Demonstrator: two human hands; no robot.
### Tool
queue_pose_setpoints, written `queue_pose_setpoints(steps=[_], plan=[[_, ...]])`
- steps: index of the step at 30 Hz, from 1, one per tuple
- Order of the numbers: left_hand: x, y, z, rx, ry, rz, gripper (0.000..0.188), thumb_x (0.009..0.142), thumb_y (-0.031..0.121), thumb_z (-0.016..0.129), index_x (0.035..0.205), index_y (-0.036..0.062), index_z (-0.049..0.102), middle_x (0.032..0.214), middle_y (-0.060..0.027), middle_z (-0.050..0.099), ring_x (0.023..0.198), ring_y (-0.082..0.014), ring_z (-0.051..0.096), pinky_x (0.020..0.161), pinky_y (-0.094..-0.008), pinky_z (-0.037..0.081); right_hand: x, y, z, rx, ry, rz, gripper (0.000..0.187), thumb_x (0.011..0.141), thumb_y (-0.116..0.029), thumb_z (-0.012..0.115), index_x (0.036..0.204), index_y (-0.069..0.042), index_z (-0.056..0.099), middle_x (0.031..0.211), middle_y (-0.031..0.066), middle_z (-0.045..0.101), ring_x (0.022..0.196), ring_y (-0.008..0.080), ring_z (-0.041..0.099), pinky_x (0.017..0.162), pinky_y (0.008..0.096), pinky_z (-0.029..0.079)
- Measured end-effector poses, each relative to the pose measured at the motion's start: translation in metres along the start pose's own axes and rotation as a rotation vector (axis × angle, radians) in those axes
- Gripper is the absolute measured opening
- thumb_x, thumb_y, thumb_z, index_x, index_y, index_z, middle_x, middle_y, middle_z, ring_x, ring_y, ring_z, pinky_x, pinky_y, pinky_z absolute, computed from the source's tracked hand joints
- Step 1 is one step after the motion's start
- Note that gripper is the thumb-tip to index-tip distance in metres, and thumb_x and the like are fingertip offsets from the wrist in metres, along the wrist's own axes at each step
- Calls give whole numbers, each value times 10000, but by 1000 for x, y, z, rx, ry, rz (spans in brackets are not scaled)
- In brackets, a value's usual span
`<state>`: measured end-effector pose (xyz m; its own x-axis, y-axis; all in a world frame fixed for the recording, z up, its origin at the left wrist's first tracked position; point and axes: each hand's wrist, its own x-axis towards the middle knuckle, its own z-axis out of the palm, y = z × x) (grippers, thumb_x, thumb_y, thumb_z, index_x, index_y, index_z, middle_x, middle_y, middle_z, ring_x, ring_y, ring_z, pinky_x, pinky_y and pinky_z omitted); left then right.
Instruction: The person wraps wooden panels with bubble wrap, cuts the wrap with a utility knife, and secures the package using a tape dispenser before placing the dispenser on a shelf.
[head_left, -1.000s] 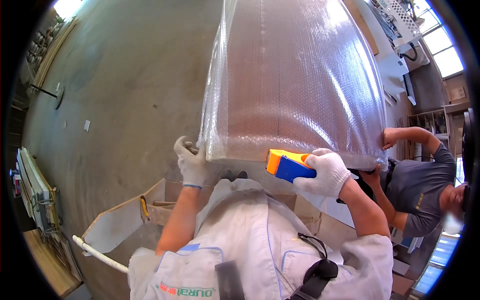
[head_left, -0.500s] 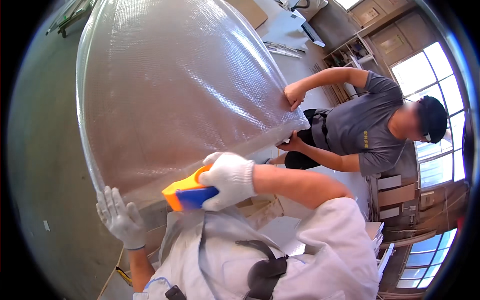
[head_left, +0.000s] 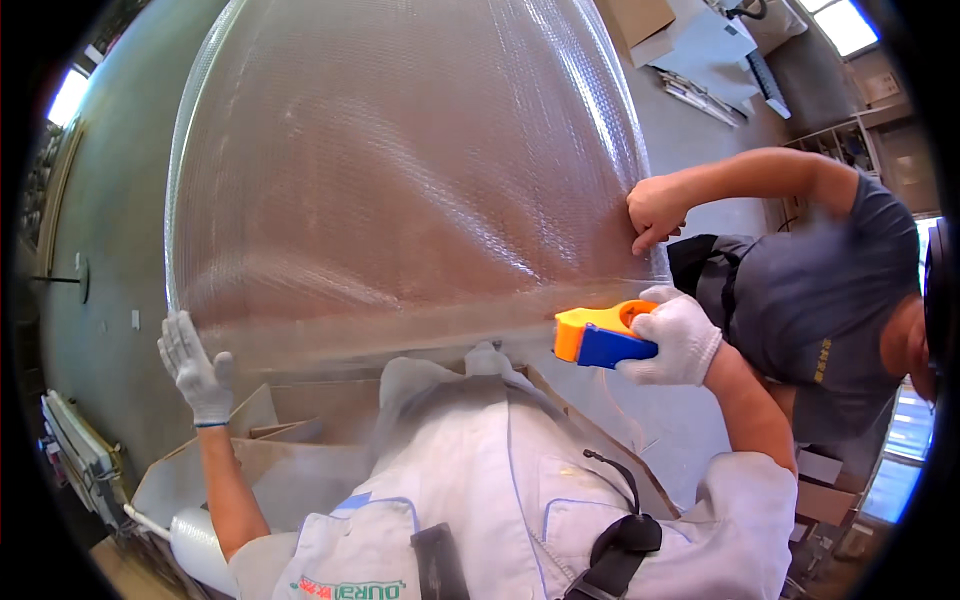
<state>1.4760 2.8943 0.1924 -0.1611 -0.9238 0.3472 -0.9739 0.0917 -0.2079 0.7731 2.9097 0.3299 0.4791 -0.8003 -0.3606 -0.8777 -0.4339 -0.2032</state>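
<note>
A large object wrapped in clear bubble wrap [head_left: 400, 170] fills the upper middle of the head view. My right hand [head_left: 680, 335], in a white glove, grips an orange and blue tape dispenser [head_left: 598, 338] against the wrap's lower right edge. A strip of clear tape [head_left: 380, 325] runs along the lower edge to the left of the dispenser. My left hand [head_left: 195, 368], also gloved, is open and presses flat on the wrap's lower left corner. A co-worker's bare hand [head_left: 652, 210] holds the wrap's right edge just above the dispenser.
The co-worker in a grey shirt [head_left: 800, 300] stands close at the right. Flattened cardboard [head_left: 290, 425] lies below the wrapped object. A roll of wrap [head_left: 195, 545] sits at the lower left. Grey concrete floor [head_left: 110, 200] spreads to the left; boxes [head_left: 640, 20] stand at the far top.
My right hand has drawn the tape dispenser rightward along the lower edge, leaving a strip of tape. My left hand stays at the left corner. The co-worker's hand remains on the right edge.
</note>
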Motion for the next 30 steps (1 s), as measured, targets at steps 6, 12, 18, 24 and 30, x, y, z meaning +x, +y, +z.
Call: queue_pose_setpoints(steps=[6,12,18,24,30], plan=[[59,193,-46,-313,-78,415,971,1021,713,503,1691,30,339,1750,-232,320,1640,-432,253,1348,-582,134,-2,-3,24,42,31,80,445,793,-484,817,905,-53,809,845,170,753,899,353,754,907,452,595],[105,378,-79,-682,-150,570,808,911,458,751,1560,31,526,1648,-251,462,1554,-463,402,1299,-635,254,-9,-15,27,-20,74,98,424,805,-464,776,904,-53,811,825,183,756,867,361,755,1136,488,467],[104,397,-85,-584,-161,713,780,765,320,858,1471,84,623,1561,-234,552,1471,-458,499,1245,-646,351,-27,-2,59,87,173,5,384,755,-435,821,887,-77,777,788,157,746,838,337,763,1175,533,414],[97,400,-82,-525,-168,710,824,755,344,882,1487,89,606,1583,-229,529,1504,-458,463,1267,-647,322,-116,100,57,-65,262,3,459,673,-472,862,918,-95,769,795,127,747,1025,379,724,1174,545,395],[99,408,-88,-433,-205,708,824,768,323,886,1479,38,584,1587,-252,516,1509,-483,452,1273,-656,307,-146,165,60,-45,92,209,441,664,-490,857,838,-91,784,774,128,742,921,288,739,1193,498,393]])
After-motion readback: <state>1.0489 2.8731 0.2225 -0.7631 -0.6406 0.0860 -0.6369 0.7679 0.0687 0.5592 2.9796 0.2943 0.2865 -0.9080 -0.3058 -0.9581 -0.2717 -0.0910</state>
